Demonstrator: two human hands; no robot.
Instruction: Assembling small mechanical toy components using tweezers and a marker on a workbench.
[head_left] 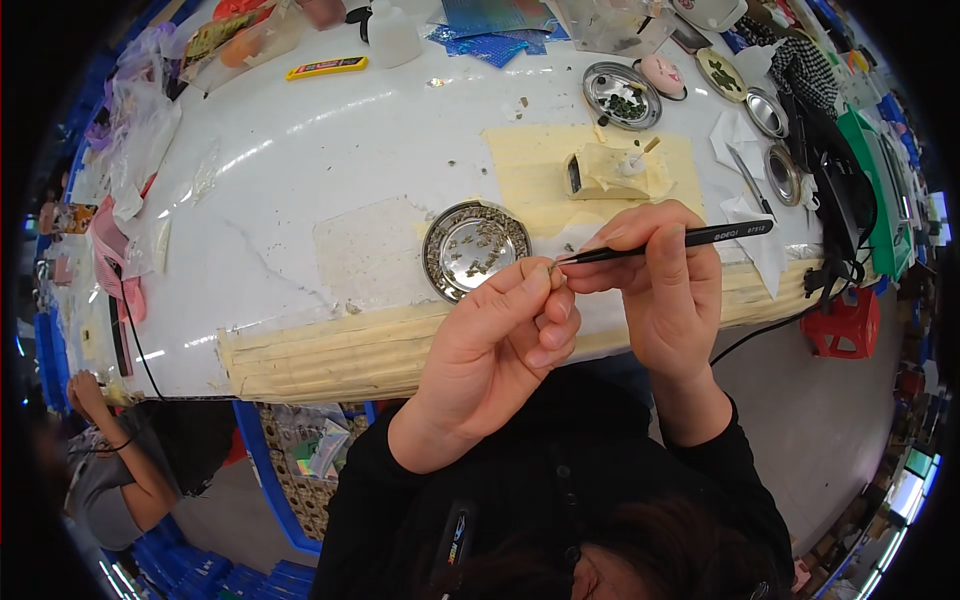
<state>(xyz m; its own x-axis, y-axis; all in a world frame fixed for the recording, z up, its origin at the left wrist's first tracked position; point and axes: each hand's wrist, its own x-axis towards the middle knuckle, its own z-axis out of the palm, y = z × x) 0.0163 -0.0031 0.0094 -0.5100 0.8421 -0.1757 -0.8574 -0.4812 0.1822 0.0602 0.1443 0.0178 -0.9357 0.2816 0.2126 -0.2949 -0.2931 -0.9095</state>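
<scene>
Our left hand [510,330] pinches a tiny piece [554,268], too small to identify, between thumb and forefinger; our right hand [668,285] grips slim black tweezers [715,235], tips at that piece. Just beyond, a round metal dish [429,262] of small greenish bits [487,226] rests on our white table [270,190].

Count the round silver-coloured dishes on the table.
4: the near dish beyond the left hand, the far dish with dark green pieces, and the upper dish and lower dish on the right. Others may be hidden.
</scene>
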